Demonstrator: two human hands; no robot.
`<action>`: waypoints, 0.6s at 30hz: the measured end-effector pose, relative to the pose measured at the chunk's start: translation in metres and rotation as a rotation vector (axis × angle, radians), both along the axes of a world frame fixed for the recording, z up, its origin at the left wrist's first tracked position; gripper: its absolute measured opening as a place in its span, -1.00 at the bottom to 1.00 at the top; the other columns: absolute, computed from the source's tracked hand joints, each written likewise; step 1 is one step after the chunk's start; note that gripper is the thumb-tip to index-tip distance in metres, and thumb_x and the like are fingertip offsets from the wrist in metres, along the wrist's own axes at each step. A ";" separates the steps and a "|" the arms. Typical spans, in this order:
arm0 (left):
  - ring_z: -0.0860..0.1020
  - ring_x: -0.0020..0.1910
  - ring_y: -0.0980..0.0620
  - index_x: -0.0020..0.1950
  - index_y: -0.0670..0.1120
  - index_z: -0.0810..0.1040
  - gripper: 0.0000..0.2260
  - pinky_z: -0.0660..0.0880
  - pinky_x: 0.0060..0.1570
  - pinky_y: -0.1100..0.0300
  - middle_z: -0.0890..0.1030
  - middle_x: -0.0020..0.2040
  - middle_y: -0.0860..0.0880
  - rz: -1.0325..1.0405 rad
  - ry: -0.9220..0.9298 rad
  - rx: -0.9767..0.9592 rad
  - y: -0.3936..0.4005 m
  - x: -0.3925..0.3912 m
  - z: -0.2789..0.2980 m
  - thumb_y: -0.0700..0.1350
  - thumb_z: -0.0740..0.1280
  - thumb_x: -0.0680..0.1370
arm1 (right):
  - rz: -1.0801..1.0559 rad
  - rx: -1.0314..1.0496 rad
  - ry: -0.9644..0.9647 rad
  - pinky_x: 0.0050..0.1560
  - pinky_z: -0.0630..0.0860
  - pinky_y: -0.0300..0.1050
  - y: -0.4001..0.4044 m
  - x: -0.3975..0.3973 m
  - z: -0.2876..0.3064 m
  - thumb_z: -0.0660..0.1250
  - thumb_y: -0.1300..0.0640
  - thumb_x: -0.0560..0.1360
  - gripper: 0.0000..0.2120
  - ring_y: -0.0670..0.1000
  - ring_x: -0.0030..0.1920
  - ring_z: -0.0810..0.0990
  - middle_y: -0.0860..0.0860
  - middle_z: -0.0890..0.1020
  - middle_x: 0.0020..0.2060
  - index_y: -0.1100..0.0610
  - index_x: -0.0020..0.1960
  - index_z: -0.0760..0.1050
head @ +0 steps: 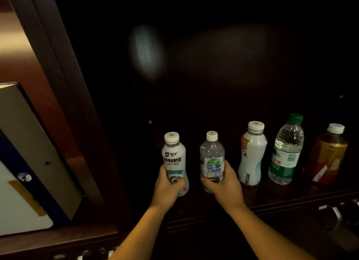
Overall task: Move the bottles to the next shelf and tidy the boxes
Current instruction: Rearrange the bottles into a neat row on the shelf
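Note:
My left hand (167,186) grips the lower part of a white drink bottle (173,155) with a white cap, held upright. My right hand (223,182) grips a small clear water bottle (212,155), also upright, just right of the first. On the dark shelf (281,197) to the right stand three more bottles in a row: a white bottle with an orange label patch (252,155), a clear water bottle with a green cap (285,153), and an amber tea bottle (328,155). In the compartment to the left stand flat boxes (29,162), leaning.
A dark wooden upright (77,104) separates the lit left compartment from the dark one with the bottles. The back panel is nearly black. A metal handle (336,213) shows below the shelf edge at the right.

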State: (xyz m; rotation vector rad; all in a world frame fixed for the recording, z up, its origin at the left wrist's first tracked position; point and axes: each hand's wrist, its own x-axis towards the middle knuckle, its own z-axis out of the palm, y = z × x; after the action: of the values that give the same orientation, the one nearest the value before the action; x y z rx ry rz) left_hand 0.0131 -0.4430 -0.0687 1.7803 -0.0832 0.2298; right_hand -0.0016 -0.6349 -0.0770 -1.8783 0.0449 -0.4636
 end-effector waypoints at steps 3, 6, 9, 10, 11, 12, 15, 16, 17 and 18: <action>0.56 0.03 0.27 0.33 0.14 0.32 -0.46 0.49 -0.19 0.38 0.56 0.11 0.13 -0.008 0.009 -0.007 0.000 0.000 0.000 -0.15 0.43 0.43 | 0.123 0.037 0.030 -0.08 0.52 -0.30 -0.009 0.002 0.003 0.53 -0.02 0.21 -0.25 -0.23 0.02 0.61 -0.26 0.63 0.03 -0.41 0.27 0.26; 0.55 0.04 0.27 0.32 0.16 0.31 -0.46 0.48 -0.14 0.36 0.55 0.11 0.14 -0.014 0.005 0.001 0.001 -0.001 0.000 -0.14 0.43 0.43 | 0.082 0.005 0.027 0.24 0.39 -0.03 -0.004 0.004 0.000 0.58 -0.11 0.12 -0.01 -0.10 0.28 0.36 -0.11 0.45 0.23 -0.20 0.45 0.16; 0.56 0.05 0.24 0.32 0.15 0.33 -0.46 0.49 -0.12 0.33 0.56 0.11 0.13 -0.021 0.010 -0.009 0.001 0.000 0.000 -0.15 0.43 0.42 | 0.067 -0.005 0.026 0.18 0.49 -0.01 -0.003 0.005 -0.003 0.60 -0.11 0.11 -0.07 -0.05 0.23 0.47 -0.07 0.53 0.17 -0.15 0.39 0.26; 0.57 0.04 0.24 0.31 0.15 0.33 -0.47 0.49 -0.13 0.34 0.56 0.10 0.13 -0.020 0.013 -0.010 0.001 0.000 0.001 -0.15 0.43 0.42 | 0.089 0.015 0.053 0.10 0.55 -0.09 -0.007 0.004 -0.003 0.59 -0.07 0.13 -0.09 -0.10 0.16 0.56 -0.08 0.57 0.16 -0.18 0.39 0.25; 0.56 0.04 0.25 0.30 0.15 0.33 -0.47 0.48 -0.13 0.35 0.56 0.10 0.14 -0.020 0.014 -0.009 0.001 -0.001 0.001 -0.15 0.44 0.42 | 0.119 0.042 0.090 0.01 0.54 -0.24 -0.011 0.003 -0.003 0.57 -0.04 0.16 -0.05 -0.20 0.09 0.59 -0.11 0.58 0.19 -0.20 0.45 0.18; 0.56 0.03 0.25 0.29 0.16 0.33 -0.48 0.48 -0.14 0.36 0.56 0.10 0.14 -0.020 0.014 -0.008 0.001 -0.001 0.001 -0.15 0.43 0.42 | 0.147 0.070 0.132 -0.05 0.49 -0.36 -0.016 0.002 -0.003 0.54 -0.01 0.20 0.03 -0.32 0.04 0.56 -0.13 0.54 0.25 -0.17 0.52 0.05; 0.56 0.02 0.24 0.29 0.15 0.34 -0.49 0.47 -0.16 0.36 0.57 0.09 0.12 -0.012 0.006 -0.013 0.000 -0.002 0.001 -0.16 0.43 0.43 | 0.160 0.086 0.186 0.11 0.39 -0.33 -0.022 -0.001 -0.001 0.54 0.05 0.26 0.12 -0.36 0.16 0.44 -0.05 0.35 0.43 -0.13 0.56 -0.15; 0.56 0.02 0.23 0.30 0.14 0.34 -0.49 0.47 -0.16 0.35 0.57 0.09 0.11 -0.005 0.000 -0.015 -0.001 -0.002 0.001 -0.17 0.42 0.42 | 0.114 0.040 0.180 0.23 0.37 -0.18 -0.018 -0.003 0.001 0.57 0.00 0.24 0.15 -0.22 0.29 0.38 0.00 0.27 0.45 -0.13 0.55 -0.15; 0.57 0.02 0.23 0.31 0.12 0.34 -0.48 0.47 -0.17 0.35 0.57 0.08 0.11 0.003 -0.006 -0.015 -0.002 -0.003 0.001 -0.17 0.43 0.42 | 0.052 -0.011 0.169 0.31 0.33 -0.04 -0.012 -0.004 0.003 0.58 -0.08 0.20 0.18 -0.04 0.38 0.29 0.03 0.21 0.44 -0.12 0.55 -0.14; 0.57 0.01 0.22 0.32 0.12 0.33 -0.46 0.47 -0.17 0.35 0.57 0.08 0.12 0.011 -0.010 -0.015 -0.003 -0.004 0.001 -0.17 0.43 0.41 | -0.004 -0.051 0.155 0.34 0.29 0.04 -0.005 -0.005 0.005 0.59 -0.16 0.16 0.21 0.06 0.42 0.22 0.05 0.18 0.43 -0.11 0.55 -0.13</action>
State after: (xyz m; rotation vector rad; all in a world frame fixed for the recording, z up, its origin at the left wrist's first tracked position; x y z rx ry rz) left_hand 0.0093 -0.4462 -0.0674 1.7650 -0.0791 0.2468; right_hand -0.0068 -0.6396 -0.0724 -1.9617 0.1415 -0.3241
